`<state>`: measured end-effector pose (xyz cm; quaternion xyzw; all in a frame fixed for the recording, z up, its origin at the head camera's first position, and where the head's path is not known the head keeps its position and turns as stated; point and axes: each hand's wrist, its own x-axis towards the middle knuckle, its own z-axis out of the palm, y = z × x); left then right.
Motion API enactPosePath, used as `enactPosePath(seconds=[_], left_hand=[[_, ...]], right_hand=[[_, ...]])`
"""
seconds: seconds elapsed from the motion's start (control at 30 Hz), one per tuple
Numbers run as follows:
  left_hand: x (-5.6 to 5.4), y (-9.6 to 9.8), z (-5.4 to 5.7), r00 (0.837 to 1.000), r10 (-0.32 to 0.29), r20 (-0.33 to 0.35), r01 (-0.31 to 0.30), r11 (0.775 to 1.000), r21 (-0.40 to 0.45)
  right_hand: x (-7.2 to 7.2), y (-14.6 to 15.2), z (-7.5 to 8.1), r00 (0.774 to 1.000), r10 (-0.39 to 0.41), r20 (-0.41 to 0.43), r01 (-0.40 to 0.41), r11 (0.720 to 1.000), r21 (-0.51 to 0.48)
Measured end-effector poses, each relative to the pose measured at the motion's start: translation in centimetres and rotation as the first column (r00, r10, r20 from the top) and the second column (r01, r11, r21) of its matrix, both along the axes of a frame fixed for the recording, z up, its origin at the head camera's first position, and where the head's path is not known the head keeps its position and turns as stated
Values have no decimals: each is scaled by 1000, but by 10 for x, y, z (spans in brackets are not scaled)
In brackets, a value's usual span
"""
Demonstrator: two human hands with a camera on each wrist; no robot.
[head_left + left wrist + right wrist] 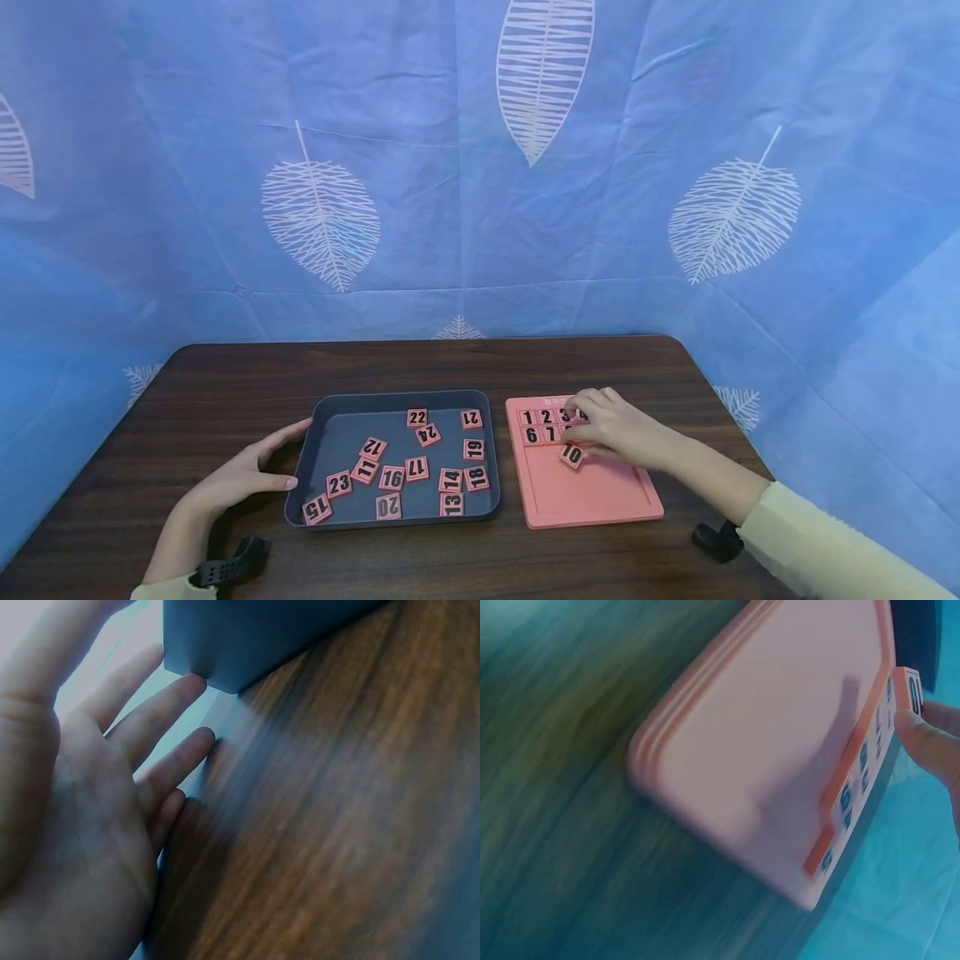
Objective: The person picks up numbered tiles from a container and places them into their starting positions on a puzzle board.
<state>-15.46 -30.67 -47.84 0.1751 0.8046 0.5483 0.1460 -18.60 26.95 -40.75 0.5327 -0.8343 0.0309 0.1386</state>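
Note:
My right hand (624, 429) pinches a pink number tile marked 10 (571, 455) over the pink puzzle board (577, 500). In the right wrist view, thumb and finger hold this tile (907, 688) by its edges, above the board's upper rows. Tiles 1, 2, 6 and 7 show in those rows; my fingers partly cover the ones to the right. My left hand (228, 479) lies at the left end of the dark tray (330, 429), its fingers spread and the thumb at the rim. Fingertips meet the tray's outer wall (225, 645) in the left wrist view.
Several loose number tiles lie scattered in the tray, among them tile 16 (392, 477) and tile 22 (417, 417). Tray and board stand side by side on a dark wooden table (420, 562). A blue leaf-patterned cloth (450, 225) hangs behind it.

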Motion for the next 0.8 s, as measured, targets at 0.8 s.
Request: enactPosePath(seconds=[0.8], left_hand=[[-2, 1, 0, 1000, 8, -6, -8, 1000, -2]], right_hand=[[-28, 58, -3, 983, 11, -184, 5, 996, 89]])
